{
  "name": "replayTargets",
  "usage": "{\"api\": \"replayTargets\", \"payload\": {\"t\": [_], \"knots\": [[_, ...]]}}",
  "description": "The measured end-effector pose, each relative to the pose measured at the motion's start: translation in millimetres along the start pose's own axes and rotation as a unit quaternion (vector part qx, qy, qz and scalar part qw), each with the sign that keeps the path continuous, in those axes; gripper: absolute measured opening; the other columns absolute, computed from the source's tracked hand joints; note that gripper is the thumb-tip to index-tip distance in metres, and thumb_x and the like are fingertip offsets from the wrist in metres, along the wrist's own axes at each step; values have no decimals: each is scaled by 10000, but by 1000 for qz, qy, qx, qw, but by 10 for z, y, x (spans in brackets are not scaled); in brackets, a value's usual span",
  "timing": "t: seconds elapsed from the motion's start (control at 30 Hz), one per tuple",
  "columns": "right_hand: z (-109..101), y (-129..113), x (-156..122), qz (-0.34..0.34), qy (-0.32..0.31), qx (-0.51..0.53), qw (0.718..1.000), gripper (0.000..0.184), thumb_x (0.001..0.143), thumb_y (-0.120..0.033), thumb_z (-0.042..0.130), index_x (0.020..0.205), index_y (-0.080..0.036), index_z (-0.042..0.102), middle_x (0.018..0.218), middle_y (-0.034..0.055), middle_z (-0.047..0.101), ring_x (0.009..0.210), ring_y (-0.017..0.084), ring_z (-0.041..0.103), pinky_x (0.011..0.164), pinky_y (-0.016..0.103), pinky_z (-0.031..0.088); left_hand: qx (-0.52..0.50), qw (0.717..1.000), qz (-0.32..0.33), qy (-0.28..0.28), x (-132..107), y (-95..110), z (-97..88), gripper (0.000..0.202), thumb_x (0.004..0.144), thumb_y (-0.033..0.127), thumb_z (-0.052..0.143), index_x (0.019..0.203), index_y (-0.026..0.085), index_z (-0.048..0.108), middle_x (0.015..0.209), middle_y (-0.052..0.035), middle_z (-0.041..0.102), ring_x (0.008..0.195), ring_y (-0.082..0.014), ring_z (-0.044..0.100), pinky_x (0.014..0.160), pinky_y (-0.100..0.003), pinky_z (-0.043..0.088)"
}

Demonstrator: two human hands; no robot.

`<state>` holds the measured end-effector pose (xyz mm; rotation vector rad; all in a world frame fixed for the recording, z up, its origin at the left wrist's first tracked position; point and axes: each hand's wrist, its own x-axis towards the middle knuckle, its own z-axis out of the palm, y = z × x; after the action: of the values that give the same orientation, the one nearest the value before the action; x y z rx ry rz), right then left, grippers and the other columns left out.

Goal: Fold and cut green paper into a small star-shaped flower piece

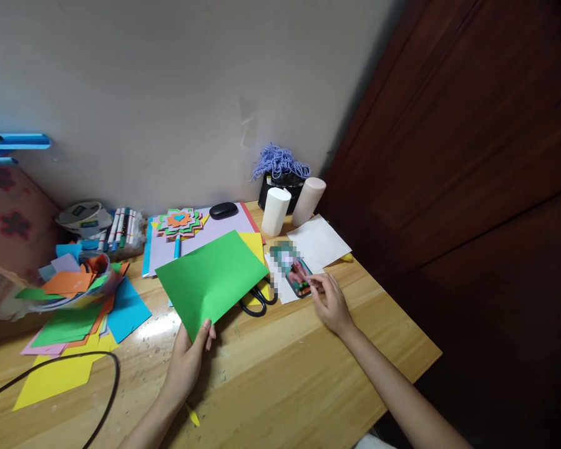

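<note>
My left hand [191, 346] pinches the near edge of a green sheet of paper [214, 274], thumb on top. The sheet is raised over the table and covers part of a pair of black-handled scissors [254, 308]. A phone [300, 282] lies face up with its screen lit, part of the picture blurred out. At its near right edge is my right hand [331, 305], holding nothing, fingers apart and fingertips over or on the screen. White paper lies beneath the phone, and yellow paper [253, 241] shows behind the green sheet.
A layered paper flower [179, 223] and a black mouse [223, 211] rest on coloured sheets at the back. White containers [276, 212] stand near purple yarn [280, 162]. Left are paper scraps [69, 280], markers [121, 226] and a black cable [116, 368]. A dark wooden panel [472, 156] borders the right.
</note>
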<state>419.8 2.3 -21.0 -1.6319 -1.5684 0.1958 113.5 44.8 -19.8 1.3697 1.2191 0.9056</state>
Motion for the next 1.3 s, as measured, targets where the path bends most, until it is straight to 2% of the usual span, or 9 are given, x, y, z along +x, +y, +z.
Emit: {"api": "replayTargets", "payload": {"t": [0.1, 0.2, 0.3, 0.4, 0.5, 0.63, 0.73, 0.87, 1.3], "knots": [[224, -303, -44, 118, -58, 121, 984, 208, 866, -327, 413, 915, -182, 554, 819, 52, 580, 677, 155, 522, 597, 273, 425, -10, 1000, 13, 6, -3, 25, 9, 306, 836, 420, 463, 651, 177, 484, 559, 33, 459, 562, -117, 447, 580, -234, 348], [577, -718, -73, 189, -213, 276, 918, 258, 792, -400, 530, 877, -160, 571, 730, 28, 588, 625, 134, 524, 522, 231, 404, -6, 1000, 13, -22, -35, 59, 20, 319, 829, 429, 467, 650, 167, 508, 540, 29, 467, 541, -117, 451, 558, -232, 354], [912, -1082, -56, 189, -322, 373, 850, 303, 744, -435, 576, 796, -137, 595, 698, 27, 604, 559, 105, 500, 482, 211, 390, -3, 999, 12, -46, -74, 87, 17, 318, 813, 432, 484, 659, 157, 520, 544, 23, 489, 532, -118, 464, 538, -230, 360], [1047, -1245, 38, 183, -347, 377, 839, 310, 754, -435, 559, 730, -129, 599, 675, 35, 617, 535, 100, 505, 477, 209, 396, -13, 999, 19, -27, -83, 89, -6, 307, 804, 430, 492, 658, 160, 509, 556, 22, 500, 547, -124, 485, 544, -229, 373], [899, -1141, 206, 169, -311, 326, 877, 289, 776, -420, 525, 798, -142, 601, 739, 51, 644, 583, 132, 557, 519, 245, 443, -15, 1000, 5, 14, -59, 67, -35, 310, 806, 440, 480, 669, 163, 509, 543, 31, 475, 523, -122, 468, 524, -226, 364], [457, -681, 386, 73, -19, 57, 996, 201, 827, -245, 415, 893, -189, 596, 946, 83, 626, 895, 203, 562, 779, 338, 440, -1, 998, 9, 58, -25, 50, -50, 312, 816, 438, 467, 683, 160, 516, 552, 28, 464, 528, -119, 451, 540, -230, 354], [229, -315, 406, 78, 73, -93, 990, 225, 799, -166, 389, 905, -175, 587, 938, 111, 617, 909, 237, 541, 811, 379, 414, 1, 998, 15, 61, -17, 47, -46, 320, 817, 439, 467, 668, 160, 516, 544, 27, 456, 527, -119, 443, 543, -234, 349], [221, -86, 391, 66, 59, -116, 989, 223, 783, -141, 392, 895, -175, 581, 917, 100, 620, 907, 238, 536, 821, 390, 413, -5, 998, 13, 57, -12, 32, -41, 319, 817, 444, 471, 680, 159, 518, 557, 24, 459, 532, -121, 448, 539, -231, 348], [344, -245, 342, 63, 106, -83, 989, 272, 805, -136, 386, 986, -173, 585, 984, 113, 576, 988, 228, 513, 899, 404, 404, 9, 997, 39, 59, -17, 38, -37, 300, 824, 422, 463, 687, 161, 513, 558, 22, 473, 527, -122, 472, 533, -235, 371]]}}
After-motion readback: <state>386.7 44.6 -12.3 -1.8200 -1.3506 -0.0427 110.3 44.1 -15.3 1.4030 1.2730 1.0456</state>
